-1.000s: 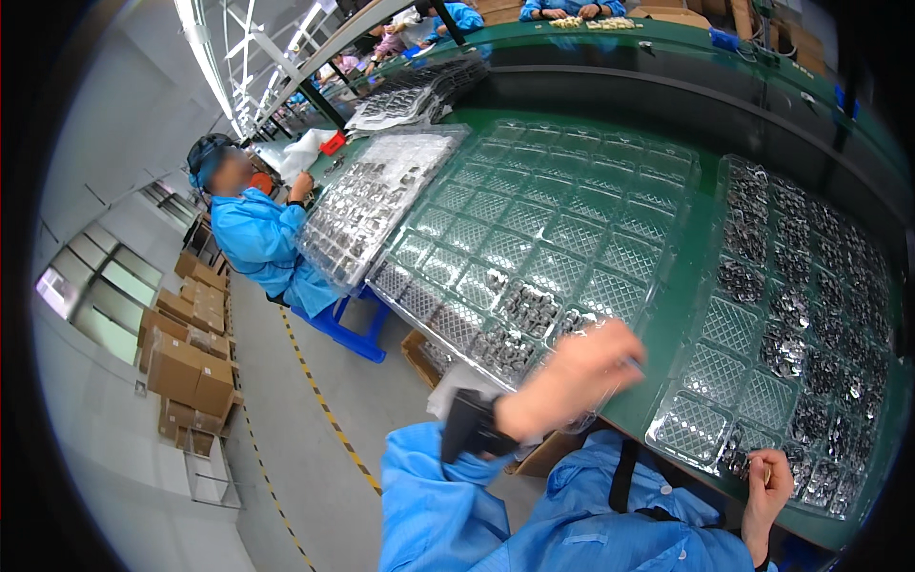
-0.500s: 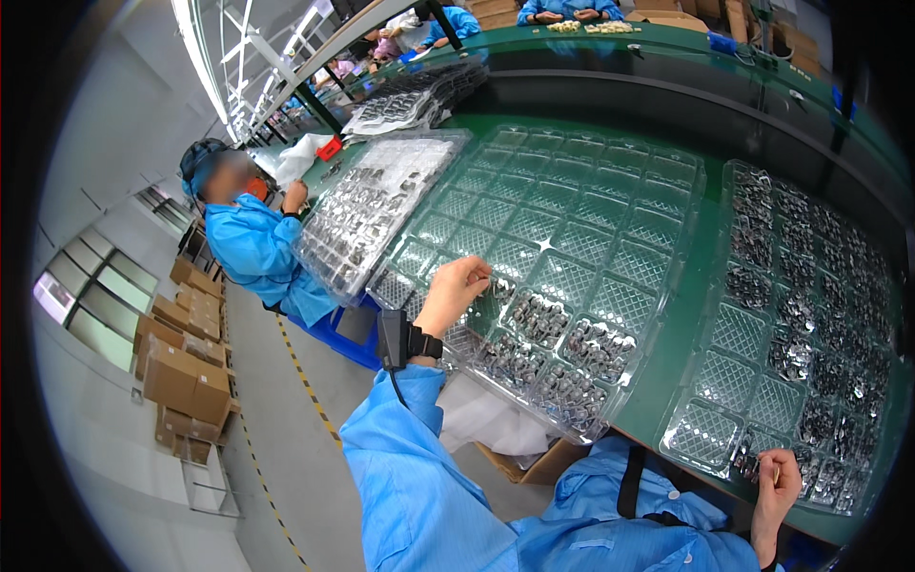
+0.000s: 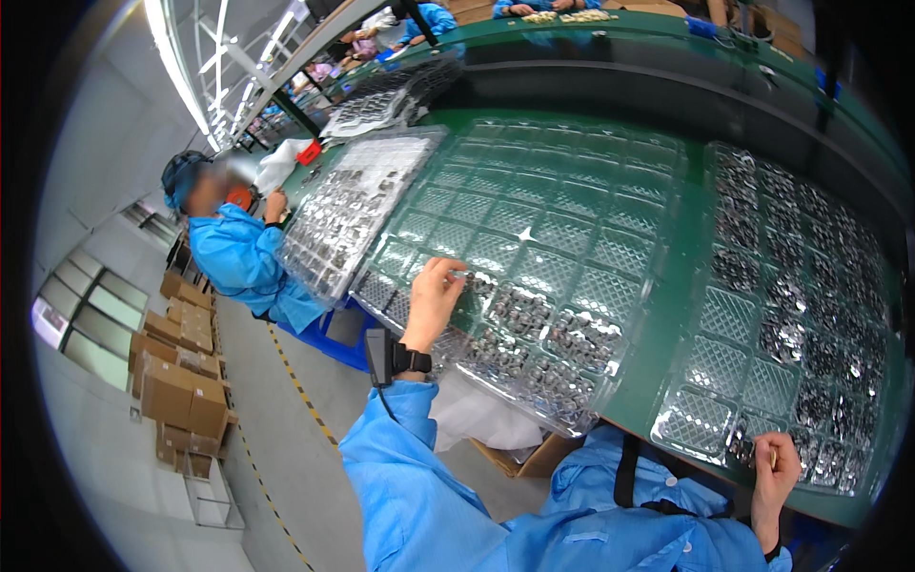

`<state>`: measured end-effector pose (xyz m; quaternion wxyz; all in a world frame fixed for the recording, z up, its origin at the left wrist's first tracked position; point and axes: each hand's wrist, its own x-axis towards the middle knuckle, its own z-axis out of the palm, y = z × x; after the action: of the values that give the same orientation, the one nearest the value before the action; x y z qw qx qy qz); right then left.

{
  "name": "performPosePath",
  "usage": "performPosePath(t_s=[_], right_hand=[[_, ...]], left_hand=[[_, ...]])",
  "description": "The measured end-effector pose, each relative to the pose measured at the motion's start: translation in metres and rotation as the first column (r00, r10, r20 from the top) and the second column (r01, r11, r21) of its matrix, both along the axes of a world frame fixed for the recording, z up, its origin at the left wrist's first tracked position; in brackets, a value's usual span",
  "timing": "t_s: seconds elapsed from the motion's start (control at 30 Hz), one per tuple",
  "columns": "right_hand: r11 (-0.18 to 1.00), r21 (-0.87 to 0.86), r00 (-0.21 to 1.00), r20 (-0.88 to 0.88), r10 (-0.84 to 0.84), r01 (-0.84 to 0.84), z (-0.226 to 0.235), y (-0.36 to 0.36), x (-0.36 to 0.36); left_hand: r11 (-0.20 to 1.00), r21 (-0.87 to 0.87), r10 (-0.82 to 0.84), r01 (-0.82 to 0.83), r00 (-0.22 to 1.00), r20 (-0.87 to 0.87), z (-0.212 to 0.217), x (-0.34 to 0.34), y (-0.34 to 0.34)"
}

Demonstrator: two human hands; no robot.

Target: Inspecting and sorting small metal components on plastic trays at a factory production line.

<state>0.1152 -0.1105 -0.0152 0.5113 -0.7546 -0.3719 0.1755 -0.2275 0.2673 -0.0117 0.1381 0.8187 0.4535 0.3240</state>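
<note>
My left hand (image 3: 436, 297) is over the near left part of a clear plastic compartment tray (image 3: 543, 200), its fingertips pinched together beside a pocket of small metal parts (image 3: 519, 310). What the pinch holds, if anything, is too small to make out. Several near pockets of this tray contain shiny dark metal parts; those farther back show only their crosshatched bottoms. Over at the right, my right hand (image 3: 777, 472) is closed, fingertips together, at the near edge of a second clear tray (image 3: 701, 419), by a pocket of metal parts (image 3: 746, 441). Its fingers hide whatever they grip.
A whitish tray of parts (image 3: 353, 210) stands to the left, near a co-worker in blue (image 3: 233, 248). Stacked trays (image 3: 386, 95) lie at the back of the green table (image 3: 640, 381). Below the near edge is a cardboard box (image 3: 538, 458) with white plastic. Cartons (image 3: 181, 400) line the floor.
The whole view has shifted slightly, moving the scene left in the picture. Both hands stay near the same pockets, with their fingers still pinched.
</note>
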Motion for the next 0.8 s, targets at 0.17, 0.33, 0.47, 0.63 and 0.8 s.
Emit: performPosePath(t_s=[0.17,0.33,0.47,0.63,0.8], right_hand=[[1.000,0.025,0.995,0.096,-0.005,0.002,0.004,0.004,-0.004],[0.992,0.127,0.993,-0.118,0.005,0.010,0.015,0.003,0.000],[0.972,0.195,0.984,-0.141,-0.104,0.131,0.009,-0.008,0.010],[0.972,0.207,0.990,-0.108,-0.094,0.115,0.008,-0.021,0.018],[0.972,0.209,0.987,-0.138,-0.083,0.110,0.004,-0.035,0.019]], left_hand=[[1.000,0.021,-0.020,0.021,0.999,-0.040,-0.009,0.007,0.003],[0.993,-0.044,0.109,-0.108,0.993,0.036,0.014,-0.002,-0.020],[0.998,0.020,-0.059,0.058,0.996,0.065,0.045,0.094,-0.115],[0.767,0.040,-0.639,0.640,0.768,-0.034,0.038,0.195,-0.205],[0.597,-0.056,-0.800,0.800,0.589,-0.117,0.023,0.242,-0.228]])
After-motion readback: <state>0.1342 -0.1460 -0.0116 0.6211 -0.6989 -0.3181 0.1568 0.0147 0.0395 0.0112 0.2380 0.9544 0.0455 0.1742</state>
